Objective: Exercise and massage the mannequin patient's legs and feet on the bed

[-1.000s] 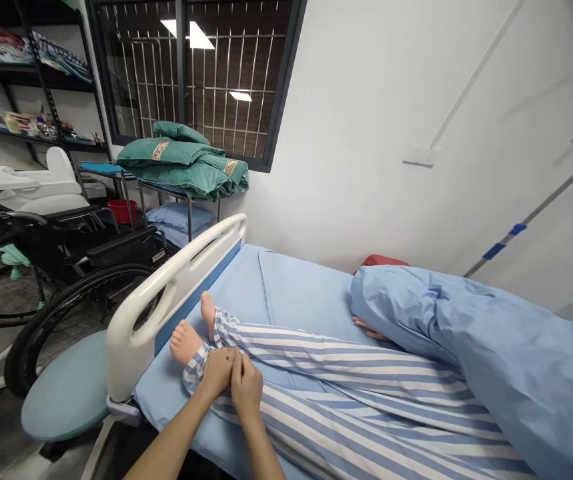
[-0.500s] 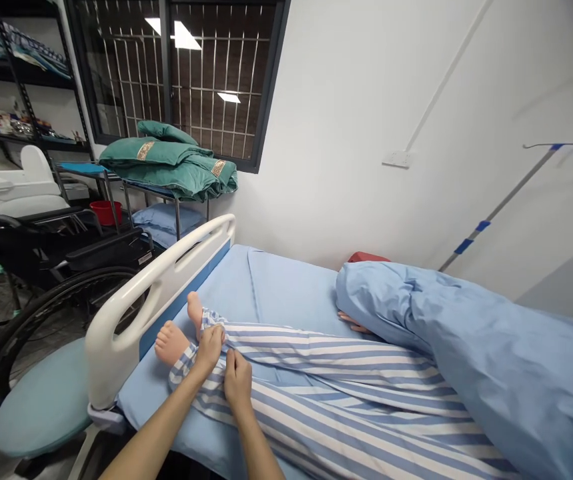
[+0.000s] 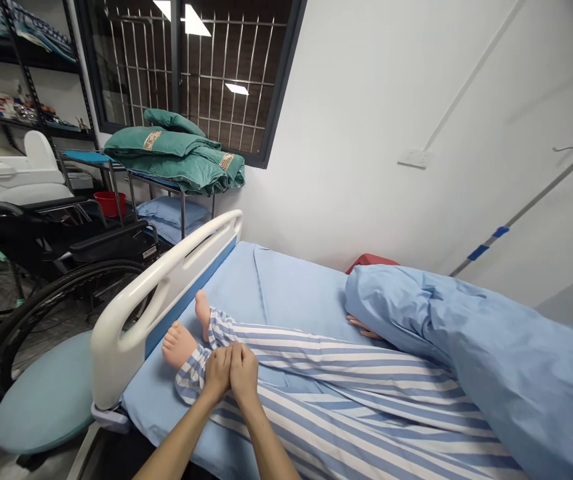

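Observation:
A manikin lies on the bed in blue-and-white striped trousers (image 3: 346, 387), its bare feet (image 3: 179, 343) near the white footboard (image 3: 156, 293). My left hand (image 3: 217, 372) and my right hand (image 3: 245, 375) press side by side on the near trouser leg, just above the ankle cuff. Both have their fingers curled into the striped cloth, pinching it. A light blue quilt (image 3: 466, 360) covers the manikin's upper body, with one manikin hand (image 3: 363, 327) showing at its edge.
A black wheelchair (image 3: 56, 267) and a pale blue round stool (image 3: 41, 400) stand left of the bed. Folded green blankets (image 3: 176, 157) lie on a metal trolley under the barred window. Shelves line the far left wall. A red object (image 3: 371, 261) sits behind the quilt.
Half a second ago my hands were apart, the left one up near the far ankle cuff. They have come back together on the near trouser leg.

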The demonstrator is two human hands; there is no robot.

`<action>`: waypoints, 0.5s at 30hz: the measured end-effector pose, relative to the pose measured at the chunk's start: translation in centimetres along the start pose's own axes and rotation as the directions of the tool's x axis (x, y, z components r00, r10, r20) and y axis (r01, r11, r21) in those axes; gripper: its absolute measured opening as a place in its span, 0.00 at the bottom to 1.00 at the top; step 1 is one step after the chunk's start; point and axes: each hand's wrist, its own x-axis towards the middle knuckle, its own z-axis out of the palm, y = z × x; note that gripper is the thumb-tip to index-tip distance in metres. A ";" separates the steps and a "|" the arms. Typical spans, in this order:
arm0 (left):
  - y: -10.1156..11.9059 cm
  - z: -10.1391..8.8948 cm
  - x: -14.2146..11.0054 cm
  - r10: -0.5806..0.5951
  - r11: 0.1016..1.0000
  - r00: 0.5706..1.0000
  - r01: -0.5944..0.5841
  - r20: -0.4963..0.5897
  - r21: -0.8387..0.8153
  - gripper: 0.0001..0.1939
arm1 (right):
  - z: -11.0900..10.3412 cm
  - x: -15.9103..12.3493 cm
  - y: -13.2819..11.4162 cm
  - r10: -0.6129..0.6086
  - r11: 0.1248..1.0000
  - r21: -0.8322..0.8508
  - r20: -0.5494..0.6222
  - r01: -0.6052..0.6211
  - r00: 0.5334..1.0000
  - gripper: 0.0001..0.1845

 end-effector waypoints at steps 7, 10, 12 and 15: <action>0.8 -2.1 0.2 -0.121 0.975 0.993 0.117 -0.013 -0.187 0.21 | 1.0 0.5 0.4 -0.003 0.992 0.126 -0.025 0.006 1.000 0.22; 1.3 -2.7 -0.2 -0.145 0.908 0.988 0.112 -0.051 -0.404 0.24 | 1.3 -0.1 2.3 0.014 0.996 0.089 -0.021 -0.012 1.000 0.22; 1.4 -2.9 -0.3 -0.170 0.845 0.983 0.111 -0.066 -0.523 0.23 | 1.4 -0.4 2.8 0.014 0.997 0.072 -0.010 -0.013 1.000 0.22; 1.7 -3.3 0.1 -0.219 0.766 0.974 0.128 -0.067 -0.630 0.20 | 1.5 -0.5 2.6 0.029 0.998 0.063 -0.027 -0.027 0.999 0.23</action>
